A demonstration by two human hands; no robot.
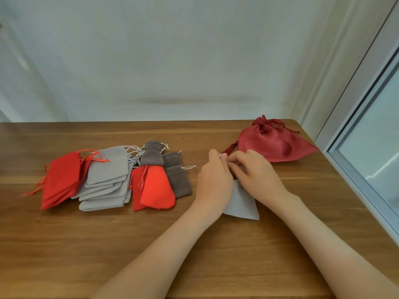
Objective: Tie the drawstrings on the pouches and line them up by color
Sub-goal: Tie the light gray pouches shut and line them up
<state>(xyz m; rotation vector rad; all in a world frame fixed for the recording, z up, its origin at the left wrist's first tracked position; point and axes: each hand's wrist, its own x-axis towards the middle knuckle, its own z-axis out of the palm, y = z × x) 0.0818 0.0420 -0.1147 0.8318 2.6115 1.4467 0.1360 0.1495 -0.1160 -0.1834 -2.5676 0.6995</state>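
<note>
left hand (213, 180) and right hand (257, 171) both pinch neck of flat light-grey fabric pouch (241, 205) on wooden tabletop (151, 244); tied maroon satin bag (274, 143) just behind it.

A light grey pouch (241, 205) lies flat at the near right, tapering toward its far end, which is covered from view. At the far right a big dark red satin pouch (275, 145) sits cinched, its cord in a bow. On the left lie a fanned red stack (61, 180), a light grey stack (108, 175), two overlapping red pouches (156, 188) and taupe pouches (176, 172).
</note>
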